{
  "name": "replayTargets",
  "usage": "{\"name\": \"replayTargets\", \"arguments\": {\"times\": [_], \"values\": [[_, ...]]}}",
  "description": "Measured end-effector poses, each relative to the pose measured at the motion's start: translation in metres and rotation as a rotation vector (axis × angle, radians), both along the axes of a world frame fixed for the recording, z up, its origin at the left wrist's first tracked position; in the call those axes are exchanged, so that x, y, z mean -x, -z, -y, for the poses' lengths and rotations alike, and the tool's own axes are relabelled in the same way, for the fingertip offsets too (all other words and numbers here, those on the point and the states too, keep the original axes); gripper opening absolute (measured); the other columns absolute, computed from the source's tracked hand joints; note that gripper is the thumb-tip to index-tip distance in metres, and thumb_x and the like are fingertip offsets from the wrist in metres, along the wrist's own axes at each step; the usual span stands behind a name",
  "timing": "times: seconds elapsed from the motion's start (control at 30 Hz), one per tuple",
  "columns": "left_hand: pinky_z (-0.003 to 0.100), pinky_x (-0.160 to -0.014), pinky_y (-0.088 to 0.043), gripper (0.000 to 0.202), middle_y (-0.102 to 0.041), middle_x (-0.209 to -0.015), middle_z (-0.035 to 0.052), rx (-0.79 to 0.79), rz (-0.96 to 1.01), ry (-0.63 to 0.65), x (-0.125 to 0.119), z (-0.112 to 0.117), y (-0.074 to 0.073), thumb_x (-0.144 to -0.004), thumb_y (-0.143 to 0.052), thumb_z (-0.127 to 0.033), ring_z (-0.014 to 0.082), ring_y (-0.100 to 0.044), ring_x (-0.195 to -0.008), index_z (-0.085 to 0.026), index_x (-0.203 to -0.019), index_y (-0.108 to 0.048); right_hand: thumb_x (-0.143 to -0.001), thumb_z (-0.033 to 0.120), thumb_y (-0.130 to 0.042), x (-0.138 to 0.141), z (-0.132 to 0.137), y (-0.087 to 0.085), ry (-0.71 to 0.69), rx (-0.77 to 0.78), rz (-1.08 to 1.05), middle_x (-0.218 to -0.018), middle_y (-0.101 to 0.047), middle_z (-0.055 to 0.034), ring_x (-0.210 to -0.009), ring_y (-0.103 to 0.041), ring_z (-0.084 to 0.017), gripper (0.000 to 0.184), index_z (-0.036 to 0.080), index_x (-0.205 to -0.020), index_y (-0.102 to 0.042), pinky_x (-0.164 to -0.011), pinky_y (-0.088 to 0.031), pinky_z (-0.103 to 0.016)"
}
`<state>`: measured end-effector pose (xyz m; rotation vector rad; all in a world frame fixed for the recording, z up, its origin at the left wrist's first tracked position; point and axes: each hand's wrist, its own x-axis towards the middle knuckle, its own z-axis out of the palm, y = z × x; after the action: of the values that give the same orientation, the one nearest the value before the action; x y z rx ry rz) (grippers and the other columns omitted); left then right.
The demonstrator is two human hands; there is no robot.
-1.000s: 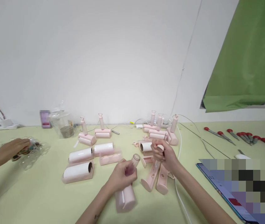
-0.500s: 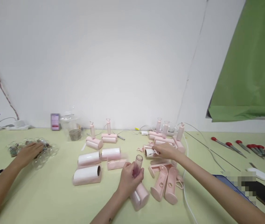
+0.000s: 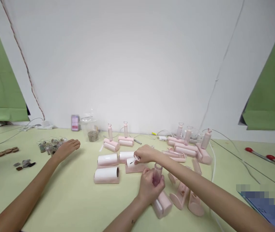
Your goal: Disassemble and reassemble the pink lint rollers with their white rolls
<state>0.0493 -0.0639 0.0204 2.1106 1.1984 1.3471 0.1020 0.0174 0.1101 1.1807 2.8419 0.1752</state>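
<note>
My left hand [image 3: 149, 185] is wrapped round the clear handle tube of a pink lint roller [image 3: 163, 204], whose body rests on the table below. Across and above it, my right hand [image 3: 145, 154] is closed at the end of a white adhesive-paper roll [image 3: 130, 161], at a translucent pink case [image 3: 137, 168]. A small thin pointed tool [image 3: 134, 160] shows at its fingers; its kind is unclear. To the left lie several white rolls in pink cases [image 3: 106, 175]. Pink shell parts [image 3: 179, 196] lie partly hidden beneath my right forearm.
A co-worker's hand [image 3: 68, 148] extends over small glass bottles [image 3: 51, 145] at left. Assembled pink rollers [image 3: 188, 149] stand along the back. A plastic tub [image 3: 89, 129] is by the wall; red-handled tools [image 3: 260, 156] and a white cable [image 3: 214, 167] lie right.
My right hand has carried the white roll leftward to the translucent pink case. My left hand keeps its grip. The view has turned left, and the co-worker's hand has lifted off the bottles, moving right.
</note>
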Motion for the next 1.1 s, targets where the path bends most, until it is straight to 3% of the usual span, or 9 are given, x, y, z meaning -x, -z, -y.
{"name": "replayTargets", "arguments": {"times": [0.2, 0.33, 0.43, 0.57, 0.73, 0.83, 0.93, 1.03, 1.1], "values": [[0.030, -0.061, -0.039, 0.027, -0.037, -0.051, -0.0021, 0.010, -0.006, 0.025, 0.001, -0.001, -0.002, -0.072, -0.041, -0.029, 0.0158, -0.043, -0.058, -0.023, -0.053, -0.022, -0.074, 0.046, -0.055, -0.002, 0.002, 0.005, 0.050, 0.027, -0.066, -0.078, -0.068, -0.0050, -0.074, -0.062, -0.022, 0.028, 0.021, -0.084, -0.063, -0.056, -0.035, -0.024], [0.033, -0.064, -0.040, 0.024, -0.040, -0.053, -0.0014, 0.013, -0.014, 0.044, -0.001, -0.003, 0.002, -0.069, -0.045, -0.029, 0.0171, -0.044, -0.059, -0.023, -0.055, -0.027, -0.078, 0.055, -0.044, -0.029, 0.007, 0.001, 0.200, -0.013, -0.150, -0.086, -0.066, -0.0040, -0.078, -0.060, -0.020, 0.041, 0.023, -0.101, -0.056, -0.058, -0.036, -0.024], [0.040, -0.075, -0.039, 0.013, -0.048, -0.066, 0.0024, 0.014, -0.015, -0.006, -0.005, 0.000, 0.009, -0.061, -0.050, -0.021, 0.0214, -0.048, -0.071, -0.022, -0.066, -0.038, -0.075, 0.062, -0.043, -0.069, 0.012, 0.001, 0.373, -0.041, -0.153, -0.080, -0.065, -0.0084, -0.072, -0.059, -0.023, 0.049, 0.018, -0.087, -0.059, -0.053, -0.035, -0.025], [0.045, -0.084, -0.035, 0.036, -0.050, -0.097, 0.0111, 0.001, -0.099, -0.040, -0.005, 0.008, 0.011, -0.061, -0.046, -0.011, 0.0256, -0.045, -0.092, -0.015, -0.096, -0.040, -0.059, 0.054, -0.065, -0.122, 0.019, 0.012, 0.528, 0.002, -0.109, -0.071, -0.065, -0.0093, -0.065, -0.060, -0.026, 0.040, 0.016, -0.070, -0.061, -0.049, -0.034, -0.026], [0.042, -0.087, -0.033, 0.030, -0.051, -0.101, 0.0077, -0.072, -0.292, 0.174, 0.012, 0.005, -0.015, -0.075, -0.043, -0.020, 0.0240, -0.043, -0.095, -0.019, -0.105, -0.044, -0.044, 0.035, -0.076, -0.155, 0.025, 0.010, 0.649, 0.028, -0.144, -0.073, -0.064, -0.0066, -0.067, -0.060, -0.027, 0.036, 0.019, -0.073, -0.063, -0.048, -0.034, -0.026], [0.038, -0.084, -0.035, 0.043, -0.053, -0.100, 0.0055, 0.017, -0.316, 0.270, 0.029, -0.002, -0.030, -0.071, -0.055, -0.034, 0.0247, -0.044, -0.095, -0.023, -0.111, -0.045, -0.059, 0.038, -0.067, -0.157, 0.040, -0.007, 0.671, 0.005, -0.207, -0.075, -0.063, -0.0065, -0.067, -0.059, -0.024, 0.028, 0.019, -0.079, -0.063, -0.048, -0.034, -0.026], [0.036, -0.081, -0.038, 0.060, -0.053, -0.102, 0.0055, 0.168, -0.291, 0.324, 0.041, -0.004, -0.029, -0.060, -0.067, -0.038, 0.0252, -0.046, -0.094, -0.024, -0.114, -0.044, -0.080, 0.045, -0.042, -0.143, 0.067, -0.016, 0.583, 0.007, -0.417, -0.079, -0.061, -0.0033, -0.068, -0.056, -0.018, 0.031, 0.023, -0.093, -0.059, -0.052, -0.036, -0.025], [0.035, -0.080, -0.039, 0.055, -0.052, -0.103, 0.0054, 0.222, -0.215, 0.257, 0.045, -0.001, -0.018, -0.058, -0.069, -0.039, 0.0248, -0.047, -0.095, -0.022, -0.107, -0.048, -0.074, 0.047, -0.053, -0.114, 0.096, -0.007, 0.430, 0.162, -0.754, -0.078, -0.058, -0.0001, -0.063, -0.052, -0.015, 0.035, 0.026, -0.102, -0.056, -0.052, -0.036, -0.023], [0.037, -0.080, -0.040, 0.060, -0.051, -0.101, 0.0057, 0.201, -0.188, 0.169, 0.045, 0.003, -0.012, -0.056, -0.070, -0.040, 0.0260, -0.044, -0.097, -0.021, -0.107, -0.047, -0.063, 0.044, -0.065, -0.091, 0.109, 0.005, 0.383, 0.224, -0.828, -0.071, -0.056, 0.0023, -0.057, -0.050, -0.014, 0.043, 0.027, -0.102, -0.055, -0.048, -0.033, -0.021]]}}
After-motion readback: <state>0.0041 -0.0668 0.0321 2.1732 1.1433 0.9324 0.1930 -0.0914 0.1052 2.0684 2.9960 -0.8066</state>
